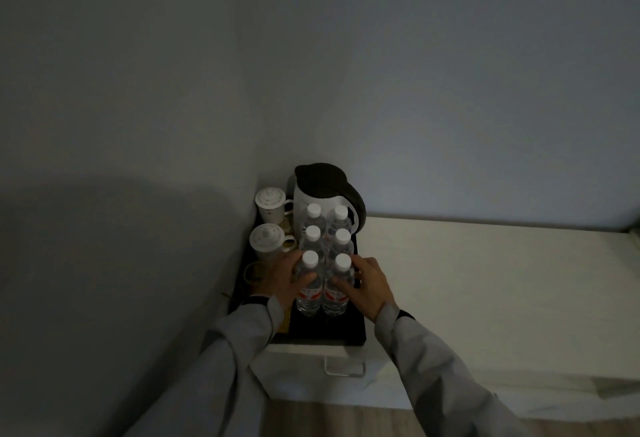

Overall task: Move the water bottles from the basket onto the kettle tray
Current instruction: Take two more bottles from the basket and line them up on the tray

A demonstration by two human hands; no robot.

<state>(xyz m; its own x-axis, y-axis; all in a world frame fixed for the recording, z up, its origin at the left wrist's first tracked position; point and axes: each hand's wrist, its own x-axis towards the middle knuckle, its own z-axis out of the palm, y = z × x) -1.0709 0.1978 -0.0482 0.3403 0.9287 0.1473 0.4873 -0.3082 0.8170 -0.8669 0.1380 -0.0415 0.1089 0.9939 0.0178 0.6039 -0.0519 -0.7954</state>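
Several clear water bottles with white caps stand in two rows on the black kettle tray (332,331), in front of the white kettle (323,199) with its black lid. My left hand (285,281) wraps the nearest left bottle (309,293). My right hand (370,284) wraps the nearest right bottle (337,294). Both bottles stand upright on the tray and carry red labels. Two more pairs (313,237) stand behind them. No basket is in view.
Two white lidded cups (268,241) stand at the tray's left side against the wall. The tray rests on a white cabinet with a drawer handle (344,369). A white bed (502,298) stretches to the right. Walls close the corner at left and behind.
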